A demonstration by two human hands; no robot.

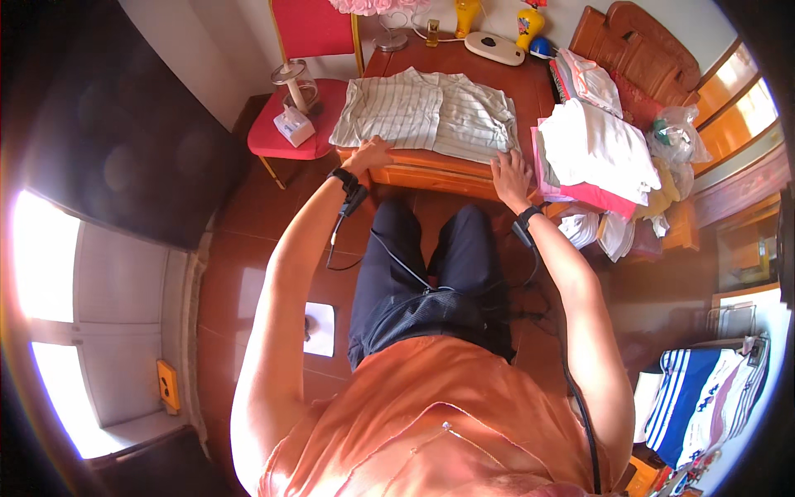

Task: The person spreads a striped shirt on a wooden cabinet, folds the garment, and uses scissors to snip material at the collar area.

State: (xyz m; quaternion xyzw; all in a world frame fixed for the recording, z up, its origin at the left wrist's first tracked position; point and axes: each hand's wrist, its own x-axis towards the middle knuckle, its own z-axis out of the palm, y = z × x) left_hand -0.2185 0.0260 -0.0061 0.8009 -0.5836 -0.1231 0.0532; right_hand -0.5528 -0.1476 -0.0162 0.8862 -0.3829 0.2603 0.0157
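Fingers apart on right hand [512, 177], left hand [369, 155] grip can't tell — both at lower edge of striped shirt [406, 112], upper centre — flattening looks done, compact folding seemingly left.

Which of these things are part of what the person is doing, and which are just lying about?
Seemingly in use:
Striped garment, spread flat, with left fingers and right fingers at its near edge
Wooden table beneath it
Perhaps the clothes pile at right, untouched

Apparently just lying about:
Clear jar and white box on the red chair
Yellow vases
White sheet on the floor
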